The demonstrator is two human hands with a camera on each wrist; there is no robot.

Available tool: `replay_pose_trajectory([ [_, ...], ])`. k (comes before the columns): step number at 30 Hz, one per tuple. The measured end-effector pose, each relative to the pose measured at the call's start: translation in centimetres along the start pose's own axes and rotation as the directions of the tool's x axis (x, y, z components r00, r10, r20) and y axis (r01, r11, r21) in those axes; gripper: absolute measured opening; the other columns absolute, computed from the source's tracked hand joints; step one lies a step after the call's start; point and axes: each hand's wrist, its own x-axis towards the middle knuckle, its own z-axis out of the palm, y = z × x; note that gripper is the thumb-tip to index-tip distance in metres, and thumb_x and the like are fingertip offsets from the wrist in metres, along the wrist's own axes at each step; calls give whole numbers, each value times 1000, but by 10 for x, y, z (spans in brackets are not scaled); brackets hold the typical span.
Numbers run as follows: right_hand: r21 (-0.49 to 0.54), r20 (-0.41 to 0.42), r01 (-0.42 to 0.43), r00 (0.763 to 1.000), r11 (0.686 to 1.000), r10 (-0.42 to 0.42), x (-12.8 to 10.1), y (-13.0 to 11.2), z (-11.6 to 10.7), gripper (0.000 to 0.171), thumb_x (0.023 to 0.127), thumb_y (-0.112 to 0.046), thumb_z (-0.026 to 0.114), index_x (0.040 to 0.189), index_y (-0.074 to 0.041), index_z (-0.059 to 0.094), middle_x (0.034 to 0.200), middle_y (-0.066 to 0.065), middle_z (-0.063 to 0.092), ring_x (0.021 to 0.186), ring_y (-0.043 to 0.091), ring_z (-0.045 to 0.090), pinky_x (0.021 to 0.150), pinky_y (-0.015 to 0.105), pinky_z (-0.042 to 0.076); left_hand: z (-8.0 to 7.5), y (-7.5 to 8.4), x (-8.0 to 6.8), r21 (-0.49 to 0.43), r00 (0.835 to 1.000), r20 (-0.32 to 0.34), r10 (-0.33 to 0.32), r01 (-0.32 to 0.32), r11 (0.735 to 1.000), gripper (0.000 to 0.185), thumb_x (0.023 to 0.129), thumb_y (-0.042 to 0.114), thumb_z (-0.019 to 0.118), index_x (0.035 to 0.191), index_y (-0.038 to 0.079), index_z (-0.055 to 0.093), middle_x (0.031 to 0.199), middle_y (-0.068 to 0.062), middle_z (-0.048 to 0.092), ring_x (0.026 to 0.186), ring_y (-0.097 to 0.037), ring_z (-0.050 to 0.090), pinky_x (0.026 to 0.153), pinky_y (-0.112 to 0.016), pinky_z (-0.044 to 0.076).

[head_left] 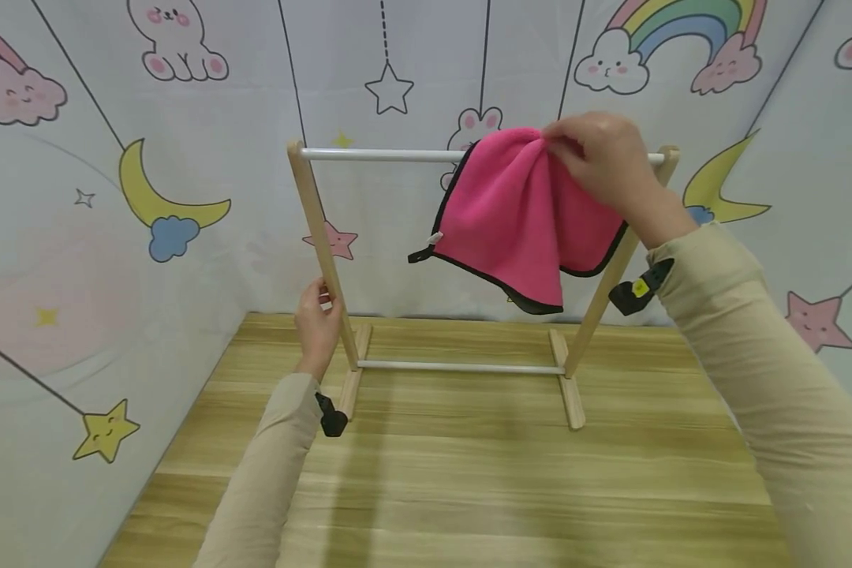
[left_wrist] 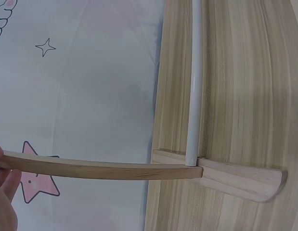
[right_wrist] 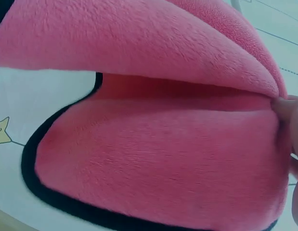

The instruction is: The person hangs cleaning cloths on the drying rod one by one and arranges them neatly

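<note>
A pink towel (head_left: 500, 213) with black edging and a small black loop hangs from my right hand (head_left: 603, 158), which pinches it near the middle of its top. In the head view the towel overlaps the white top bar (head_left: 383, 155) of a wooden rack. My left hand (head_left: 318, 319) grips the rack's left post (head_left: 319, 229) partway up. The left wrist view shows fingers (left_wrist: 11, 183) round that post (left_wrist: 100, 169), and the lower bar (left_wrist: 194, 86) meeting the foot. In the right wrist view the towel (right_wrist: 163, 159) falls in folds from the pinched spot.
The rack's feet (head_left: 571, 402) stand on a wood-grain surface (head_left: 454, 489). Its right post (head_left: 603, 308) is partly behind the towel. A white backdrop (head_left: 206, 134) printed with stars, moons and rainbows rises behind and at both sides.
</note>
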Motion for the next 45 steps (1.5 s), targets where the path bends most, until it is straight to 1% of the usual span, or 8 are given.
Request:
replay_pose_trajectory([
  [3, -8, 103, -43, 994, 999, 43, 0, -2, 0, 25, 91, -12, 53, 111, -2, 64, 101, 17, 65, 91, 29, 57, 80, 41, 49, 0, -1, 0, -7, 1000, 0, -7, 7, 1000, 29, 83, -3, 56, 113, -5, 55, 103, -20, 59, 89, -29, 60, 71, -37, 55],
  [7, 3, 183, -74, 980, 997, 72, 0, -2, -1, 29, 92, -11, 51, 119, -5, 60, 105, 17, 64, 90, 29, 55, 77, 40, 45, -1, -2, 0, -11, 1000, -2, -15, 15, 1000, 29, 84, -3, 56, 113, -5, 55, 103, -20, 59, 89, -29, 60, 71, -38, 55],
  [19, 40, 280, -171, 948, 984, 154, 1, 0, -4, 33, 91, -17, 50, 121, -8, 59, 107, 15, 63, 82, 25, 52, 67, 33, 40, -3, -1, 0, -4, 1000, 14, -10, 10, 1000, 29, 84, -2, 56, 112, -5, 55, 103, -21, 59, 88, -30, 60, 71, -39, 55],
  [26, 57, 268, -192, 948, 980, 170, -1, -2, -2, 39, 89, -30, 55, 120, -7, 60, 105, 15, 63, 88, 26, 53, 72, 37, 41, -3, 0, -1, -12, 1000, 15, -6, 6, 1000, 29, 84, -3, 57, 113, -6, 55, 104, -21, 59, 89, -30, 60, 72, -39, 55],
  [32, 15, 201, -240, 952, 971, 232, 2, -7, 6, 42, 90, -41, 53, 112, -7, 65, 97, 13, 64, 88, 26, 53, 74, 37, 41, -3, 1, -1, -13, 1000, 11, 2, -2, 1000, 29, 84, -3, 56, 113, -6, 55, 104, -21, 59, 89, -30, 60, 71, -39, 55],
  [35, 14, 156, -219, 964, 976, 214, 4, -9, 9, 39, 88, -36, 57, 107, -3, 67, 99, 14, 65, 92, 26, 56, 78, 38, 45, -3, 1, -1, -9, 1000, 11, 2, -2, 1000, 29, 84, -3, 56, 113, -5, 55, 103, -21, 59, 88, -30, 60, 71, -39, 55],
  [40, 71, 149, -211, 969, 975, 199, 6, -13, 9, 35, 85, -26, 63, 108, 2, 65, 107, 15, 61, 101, 27, 52, 82, 40, 48, -2, 0, -1, -13, 1000, 16, 0, 0, 1000, 29, 84, -2, 56, 113, -5, 55, 104, -21, 59, 89, -30, 60, 71, -38, 55],
  [45, 95, 139, -175, 977, 980, 161, 6, -12, 10, 32, 83, -18, 66, 111, -2, 65, 105, 14, 62, 100, 26, 53, 82, 39, 49, -2, 2, -2, -19, 1000, 10, 3, -3, 1000, 29, 84, -3, 56, 113, -5, 55, 103, -21, 59, 89, -31, 59, 71, -40, 55],
])
